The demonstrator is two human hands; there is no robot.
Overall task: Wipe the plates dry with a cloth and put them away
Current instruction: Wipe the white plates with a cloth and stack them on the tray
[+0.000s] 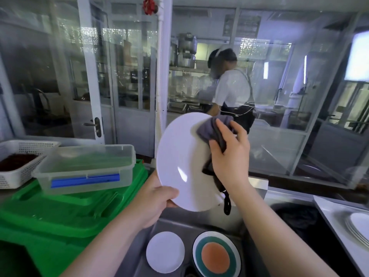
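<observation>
A large white plate point(179, 154) is held up, tilted on edge, above the steel sink point(137, 256). My left hand point(153, 200) grips its lower left rim, thumb on the face. My right hand point(229, 156) holds a dark grey cloth point(209, 132) against the plate's right side; a loose end of the cloth hangs below the rim. Down in the sink lie a small white plate point(165, 252) and a plate with green rings and an orange middle point(216, 255). At the right, a stack of white plates point(359, 226) sits on a pale counter.
Left of the sink are green plastic trays point(60, 212) with a clear lidded box point(85, 166) on top, and a white basket point(20, 162) beside them. Glass partitions stand behind; a person point(231, 90) works beyond the glass.
</observation>
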